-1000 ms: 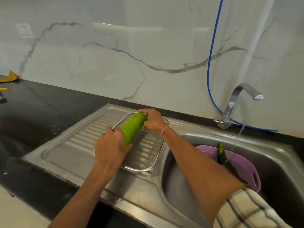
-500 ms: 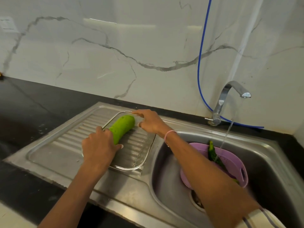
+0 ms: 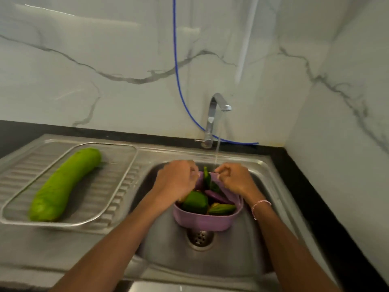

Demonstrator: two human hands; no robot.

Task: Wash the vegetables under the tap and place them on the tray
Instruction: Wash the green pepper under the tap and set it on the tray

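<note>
On the tray (image 3: pixel 84 223) at our left the gourd (image 3: pixel 63 186) already lies, long axis running near-left to far-right, slimmer end toward the tap (image 3: pixel 214 114). In the sink (image 3: pixel 263 239), our left hand (image 3: pixel 176 180) seems to curl over the basket (image 3: pixel 202 221) rim; our right hand (image 3: pixel 233 179) pinches it too. The basket's vegetables (image 3: pixel 194 202) remain to wash.

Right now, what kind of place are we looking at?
Most likely a home kitchen: a stainless sink with a ribbed drainboard set in a dark counter, a tap running into it, and a purple basket of vegetables in the basin, below a marble-look wall.
</note>
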